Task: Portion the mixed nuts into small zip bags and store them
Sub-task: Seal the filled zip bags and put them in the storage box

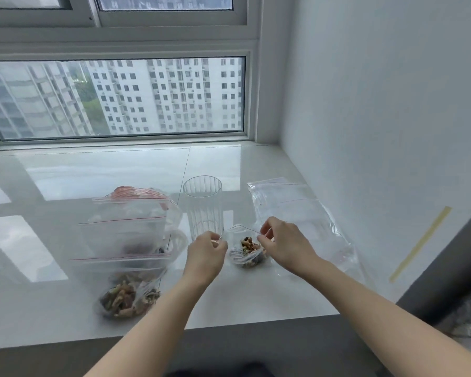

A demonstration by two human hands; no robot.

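A small zip bag with mixed nuts in its bottom sits on the white sill between my hands. My left hand pinches the bag's left top edge, and my right hand pinches its right top edge by the red zip line. The bag's mouth looks partly open. At the front left lies another bag of mixed nuts. A stack of clear zip bags lies behind it, with a reddish packet showing at the back.
An empty ribbed clear glass stands just behind my left hand. Flat empty zip bags lie to the right, near the white wall. The sill's front edge runs close below my forearms. A window closes off the back.
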